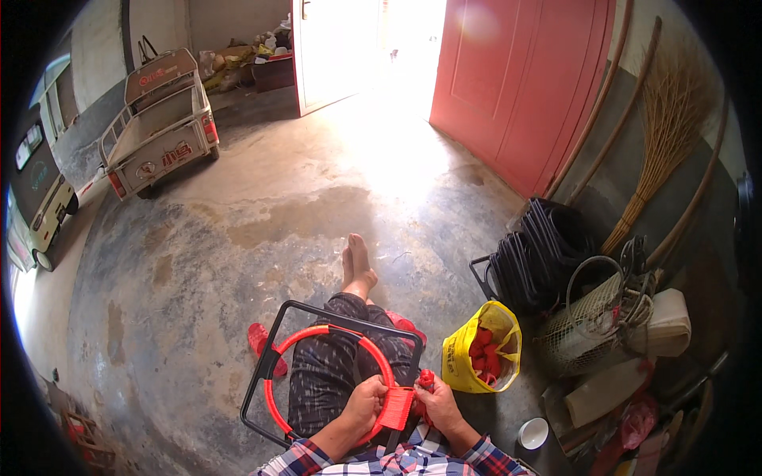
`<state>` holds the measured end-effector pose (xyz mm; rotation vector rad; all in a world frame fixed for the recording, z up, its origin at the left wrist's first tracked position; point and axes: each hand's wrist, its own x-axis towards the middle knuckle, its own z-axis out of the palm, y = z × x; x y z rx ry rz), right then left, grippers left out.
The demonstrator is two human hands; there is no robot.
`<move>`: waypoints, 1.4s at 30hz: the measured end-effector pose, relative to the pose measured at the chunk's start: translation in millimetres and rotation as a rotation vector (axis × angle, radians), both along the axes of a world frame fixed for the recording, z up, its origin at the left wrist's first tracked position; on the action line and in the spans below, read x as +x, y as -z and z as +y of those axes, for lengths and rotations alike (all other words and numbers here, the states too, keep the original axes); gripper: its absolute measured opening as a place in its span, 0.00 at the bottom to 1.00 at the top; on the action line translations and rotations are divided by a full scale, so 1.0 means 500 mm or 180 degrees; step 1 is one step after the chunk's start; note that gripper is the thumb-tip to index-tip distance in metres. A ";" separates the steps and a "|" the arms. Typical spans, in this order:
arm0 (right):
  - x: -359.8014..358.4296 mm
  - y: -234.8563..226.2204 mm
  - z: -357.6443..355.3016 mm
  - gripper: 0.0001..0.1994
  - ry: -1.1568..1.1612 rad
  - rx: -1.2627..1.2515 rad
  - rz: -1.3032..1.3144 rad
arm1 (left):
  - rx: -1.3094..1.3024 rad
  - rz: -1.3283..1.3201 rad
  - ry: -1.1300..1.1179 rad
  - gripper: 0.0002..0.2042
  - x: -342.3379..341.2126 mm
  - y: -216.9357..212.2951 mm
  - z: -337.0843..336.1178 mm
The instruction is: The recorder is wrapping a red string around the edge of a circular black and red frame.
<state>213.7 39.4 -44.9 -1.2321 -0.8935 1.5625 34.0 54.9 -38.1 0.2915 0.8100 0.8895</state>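
Note:
A red ring (379, 357) lies inside a black rectangular frame (267, 355) across my lap. My left hand (367, 403) is closed on the ring's right side. Beside its fingers, a flat block of tightly wound red cord (398, 408) covers the ring and the frame's bar. My right hand (441, 408), just right of that block, has its fingers curled around a small red bundle (426, 379), seemingly of cord. Its fingertips are partly hidden. Both forearms come in from below in plaid sleeves.
To my right stands a yellow bag (456, 361) holding red material, with a white bowl (533, 433) nearby. Black frames (524, 270) are stacked beyond, next to a wire basket (583, 321) and a twig broom (659, 151). Red slippers (258, 339) flank my legs. A cargo tricycle (159, 127) is parked far left.

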 end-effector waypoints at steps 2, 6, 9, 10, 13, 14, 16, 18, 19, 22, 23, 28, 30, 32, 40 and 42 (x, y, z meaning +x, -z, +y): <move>0.002 0.005 -0.001 0.09 -0.0011 -0.0027 0.0017 | 0.0009 0.0028 -0.0005 0.08 0.000 -0.010 -0.002; -0.002 -0.006 0.001 0.08 -0.0010 -0.0088 0.0140 | 0.0040 -0.0009 0.0000 0.09 -0.003 -0.010 0.000; -0.005 -0.016 0.003 0.08 0.0010 -0.0090 0.0153 | 0.0033 -0.0018 0.0013 0.09 -0.005 0.004 0.003; -0.005 -0.020 0.005 0.08 0.0009 -0.0118 0.0164 | 0.0032 -0.0018 0.0013 0.09 -0.005 0.005 0.004; -0.007 -0.035 0.008 0.07 -0.0008 -0.0127 0.0153 | -0.0021 0.0074 0.0006 0.09 -0.001 -0.007 0.009; -0.008 -0.034 0.010 0.07 -0.0008 -0.0129 0.0156 | 0.0010 0.0029 -0.0020 0.09 0.001 -0.016 0.009; -0.009 -0.029 0.012 0.01 0.0039 -0.0018 -0.0002 | 0.0037 -0.0011 -0.0041 0.09 0.000 -0.019 0.007; -0.008 -0.028 0.010 0.01 0.0030 -0.0011 0.0024 | 0.0057 -0.0100 -0.0013 0.09 -0.001 -0.011 0.007; -0.008 -0.027 0.008 0.01 0.0018 -0.0002 0.0046 | 0.0054 -0.0096 -0.0010 0.09 -0.001 -0.011 0.004; -0.007 -0.021 -0.003 0.01 -0.0004 0.0065 -0.0051 | 0.0072 -0.0090 -0.0032 0.09 0.000 -0.016 -0.007; -0.007 -0.021 -0.012 0.01 -0.0005 0.0051 -0.0048 | 0.0092 -0.0108 -0.0040 0.09 -0.001 -0.015 -0.014; -0.007 -0.036 -0.025 0.01 0.0129 -0.0187 -0.0012 | 0.0048 0.0056 -0.0017 0.10 0.002 -0.029 -0.028; -0.005 -0.046 -0.021 0.02 0.0212 -0.0368 0.0183 | 0.0109 -0.0196 -0.0034 0.12 0.007 -0.024 -0.022; 0.001 -0.037 -0.004 0.04 0.0127 -0.0236 0.0254 | 0.0291 -0.0217 -0.0162 0.12 0.012 -0.041 -0.012; 0.031 -0.048 0.015 0.05 -0.0085 -0.0331 0.0906 | 0.0065 -0.0283 -0.0125 0.09 0.012 -0.064 0.011; 0.032 -0.047 0.005 0.05 -0.0087 -0.0399 0.0959 | -0.0036 -0.0288 -0.0114 0.10 0.011 -0.070 0.003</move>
